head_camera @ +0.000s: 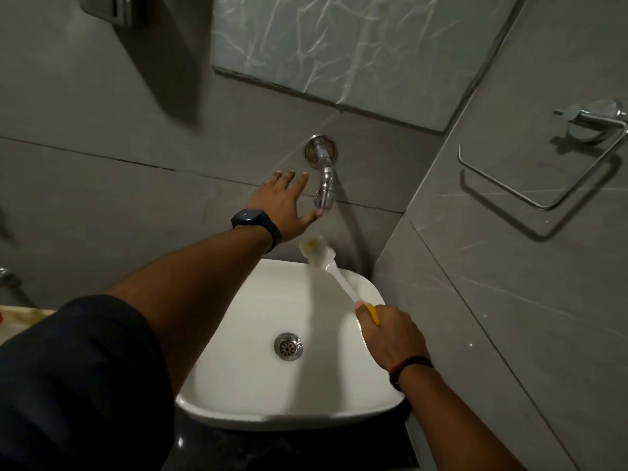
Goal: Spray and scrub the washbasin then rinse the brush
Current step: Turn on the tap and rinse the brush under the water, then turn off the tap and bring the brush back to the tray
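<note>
Left hand (284, 202): fingers spread and extended, palm facing the wall, thumb tip touching the lower end of the chrome tap (324, 185). The hand grips nothing. A dark watch (253, 222) sits on its wrist, dark sleeve pushed up the forearm.

Right hand (389, 334): fingers curled tight around the yellow grip of the brush (326, 263). A dark band (409, 368) is on its wrist.

Brush: white shaft runs up and away from the right hand toward the left hand. Its white head, with a yellow patch, sits just below the tap's outlet and just below the left thumb, above the far rim of the washbasin (238, 396). Whether water is running cannot be told.

Washbasin: white, rounded rectangle, lying under and between both forearms. Its metal drain (288, 346) lies left of the right hand, low in the bowl.

Beyond the left hand, above the tap, a mirror (356, 52) hangs on the grey tiled wall. Well to the right of the right hand, a chrome ring holder (543, 171) is fixed to the side wall.
</note>
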`<action>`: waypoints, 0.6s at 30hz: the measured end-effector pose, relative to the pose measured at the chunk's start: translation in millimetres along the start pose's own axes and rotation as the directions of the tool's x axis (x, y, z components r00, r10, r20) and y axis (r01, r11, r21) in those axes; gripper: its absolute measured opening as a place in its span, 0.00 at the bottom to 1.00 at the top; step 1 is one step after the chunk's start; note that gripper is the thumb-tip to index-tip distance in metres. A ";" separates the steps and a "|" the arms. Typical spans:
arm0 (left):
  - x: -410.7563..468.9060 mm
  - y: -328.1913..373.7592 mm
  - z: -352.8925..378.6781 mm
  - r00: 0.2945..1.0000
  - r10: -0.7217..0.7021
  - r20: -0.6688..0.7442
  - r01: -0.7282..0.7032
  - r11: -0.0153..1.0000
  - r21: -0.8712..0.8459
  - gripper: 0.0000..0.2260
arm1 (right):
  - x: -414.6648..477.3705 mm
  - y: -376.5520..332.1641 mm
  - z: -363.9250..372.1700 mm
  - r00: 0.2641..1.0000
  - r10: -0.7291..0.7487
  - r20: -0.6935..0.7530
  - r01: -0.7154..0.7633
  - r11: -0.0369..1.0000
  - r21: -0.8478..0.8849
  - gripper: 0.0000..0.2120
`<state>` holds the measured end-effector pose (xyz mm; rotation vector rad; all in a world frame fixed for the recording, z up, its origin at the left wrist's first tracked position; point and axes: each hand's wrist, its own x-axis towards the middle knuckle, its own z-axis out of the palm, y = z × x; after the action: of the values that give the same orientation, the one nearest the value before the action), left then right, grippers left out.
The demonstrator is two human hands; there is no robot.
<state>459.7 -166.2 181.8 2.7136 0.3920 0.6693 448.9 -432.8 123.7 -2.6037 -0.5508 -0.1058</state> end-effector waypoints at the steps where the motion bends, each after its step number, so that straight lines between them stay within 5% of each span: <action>1: -14.6 -10.8 -1.4 0.999 -0.045 -0.023 0.044 0.998 -0.035 0.35 | -2.0 -4.7 3.2 1.000 -0.022 0.001 0.022 0.999 0.034 0.25; 5: -100.7 -73.9 -13.3 0.956 -0.271 -0.112 0.258 0.959 -0.117 0.31 | -16.6 -40.1 27.8 0.984 -0.170 0.045 0.161 0.975 0.153 0.21; 9: -209.0 -156.9 -35.0 0.830 -0.525 -0.187 0.528 0.849 -0.037 0.29 | -38.0 -105.2 70.6 0.917 -0.371 0.148 0.330 0.912 0.245 0.19; 18: -411.4 -330.0 -90.2 0.385 -0.885 -0.262 0.919 0.393 0.024 0.25 | -114.0 -270.3 232.7 0.511 -0.715 0.477 0.712 0.663 0.232 0.18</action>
<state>3.5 18.4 -28.1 1.9935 1.8975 0.5533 231.2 -147.8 15.9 -2.1782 -1.8226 0.3825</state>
